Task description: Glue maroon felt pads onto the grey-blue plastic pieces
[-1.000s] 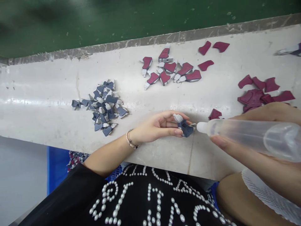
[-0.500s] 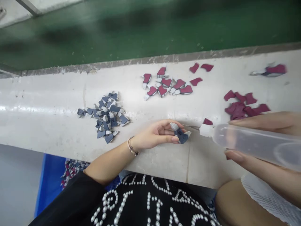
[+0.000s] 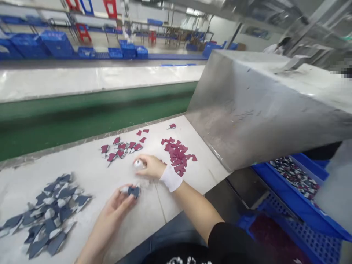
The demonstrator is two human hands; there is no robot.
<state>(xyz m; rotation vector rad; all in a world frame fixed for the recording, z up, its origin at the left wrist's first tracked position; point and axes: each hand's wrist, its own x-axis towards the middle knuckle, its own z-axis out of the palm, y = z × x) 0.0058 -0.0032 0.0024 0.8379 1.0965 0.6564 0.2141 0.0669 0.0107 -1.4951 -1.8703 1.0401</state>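
Observation:
My left hand (image 3: 114, 207) pinches a small grey-blue plastic piece (image 3: 134, 191) with a white end in its fingertips. Just above it, my right hand (image 3: 150, 167) curls around a small blurred white object (image 3: 139, 164), and I cannot tell whether it is the bottle's cap. No whole bottle shows. A heap of grey-blue pieces (image 3: 46, 216) lies left of my left hand. Maroon pieces (image 3: 176, 156) are piled beside my right wrist, which wears a white mesh band. Maroon-and-white pieces (image 3: 121, 148) lie beyond my hands on the white table (image 3: 90, 172).
A stainless steel hood (image 3: 247, 110) rises at the table's right. A green conveyor belt (image 3: 82, 124) runs along its far edge. A blue crate (image 3: 294, 179) of mixed parts sits low on the right. A distant person (image 3: 277, 46) stands beyond the hood.
The view has swung away from straight down, now showing the far room and steel hood. My hands have come closer together, and the bottle held in my right hand no longer shows.

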